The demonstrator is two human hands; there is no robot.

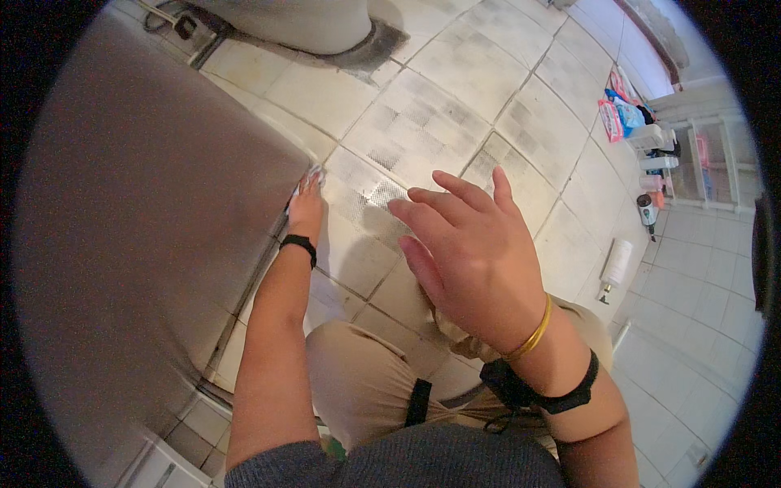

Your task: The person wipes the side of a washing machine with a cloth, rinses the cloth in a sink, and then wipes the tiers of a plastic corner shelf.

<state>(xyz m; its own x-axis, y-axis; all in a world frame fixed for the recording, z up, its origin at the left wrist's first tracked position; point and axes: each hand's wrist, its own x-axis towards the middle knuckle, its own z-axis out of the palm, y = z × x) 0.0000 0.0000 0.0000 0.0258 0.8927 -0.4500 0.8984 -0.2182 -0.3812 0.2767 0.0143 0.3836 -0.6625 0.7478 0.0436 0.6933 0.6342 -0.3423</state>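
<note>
Stretched forward at the left, my left hand [305, 207] presses a small crumpled white cloth [318, 173] down where the floor meets a large grey-brown panel [154, 187]. Only bits of the cloth show around the fingers. My right hand [480, 252] hangs in the air above the floor, fingers spread and holding nothing. A yellow bangle [533, 333] and a black strap [573, 394] are on that arm; the left wrist has a black band [299, 247].
Pale floor tiles [480, 61] carry grey smudges. A pale rounded base [301, 24] stands at the far side. Along the right wall are a white pump bottle [617, 262], several bottles and packets [622, 114], and a white rack [700, 159]. My bent knees [358, 370] are below.
</note>
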